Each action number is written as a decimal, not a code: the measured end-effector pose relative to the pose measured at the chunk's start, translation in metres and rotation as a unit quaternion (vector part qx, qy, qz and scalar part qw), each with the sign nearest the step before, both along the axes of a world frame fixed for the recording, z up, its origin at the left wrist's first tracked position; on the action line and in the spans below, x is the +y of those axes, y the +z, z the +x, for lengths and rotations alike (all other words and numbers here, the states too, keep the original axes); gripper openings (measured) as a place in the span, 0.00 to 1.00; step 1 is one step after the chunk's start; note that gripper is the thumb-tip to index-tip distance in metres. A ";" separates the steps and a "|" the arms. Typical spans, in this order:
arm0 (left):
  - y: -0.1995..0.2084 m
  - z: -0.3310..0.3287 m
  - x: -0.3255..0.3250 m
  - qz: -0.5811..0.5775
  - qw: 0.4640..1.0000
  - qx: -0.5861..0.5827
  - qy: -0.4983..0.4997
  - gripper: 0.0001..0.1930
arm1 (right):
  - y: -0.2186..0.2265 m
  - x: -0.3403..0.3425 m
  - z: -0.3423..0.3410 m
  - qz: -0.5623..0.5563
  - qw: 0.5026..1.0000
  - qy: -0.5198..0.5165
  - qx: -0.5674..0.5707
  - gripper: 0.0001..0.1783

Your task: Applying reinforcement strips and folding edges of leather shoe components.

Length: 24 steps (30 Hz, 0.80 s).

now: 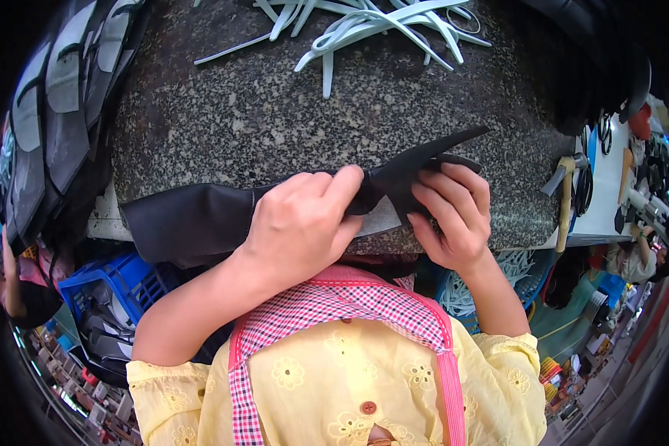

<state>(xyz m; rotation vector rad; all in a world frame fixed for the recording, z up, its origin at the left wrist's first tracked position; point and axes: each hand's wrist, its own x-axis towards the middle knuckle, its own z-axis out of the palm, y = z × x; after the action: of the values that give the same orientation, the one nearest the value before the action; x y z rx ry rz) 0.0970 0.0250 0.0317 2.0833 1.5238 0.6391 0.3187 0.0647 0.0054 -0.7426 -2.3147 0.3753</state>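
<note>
A long black leather piece, by its shape a boot upper point(193, 217), lies across the near edge of the speckled stone tabletop point(223, 130). My left hand point(302, 215) is closed in a fist around its middle, thumb toward the right. At the right end the piece parts into pointed flaps, and a light grey lining shows below. My right hand point(457, 215) grips these flaps, its fingers curled behind them and the thumb at the lower edge. The part inside my left fist is hidden.
Pale strips point(364, 33) lie loose at the far side. Black and grey pieces point(67, 82) are stacked at left. A hammer point(565, 201) rests on the right edge. Below are a blue crate point(145, 282) and a basket of pale strips point(490, 286). People work beyond both sides.
</note>
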 end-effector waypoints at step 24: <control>-0.028 0.029 -0.007 0.289 0.907 0.268 -0.147 0.07 | -0.013 -0.015 -0.010 -0.083 0.981 -0.085 -0.151 0.23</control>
<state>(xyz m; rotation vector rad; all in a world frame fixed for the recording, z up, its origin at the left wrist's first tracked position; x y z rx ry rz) 0.1258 0.0180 0.0034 3.0745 1.3247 0.4545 0.3087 0.0492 -0.0081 -1.1387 -2.4960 0.4040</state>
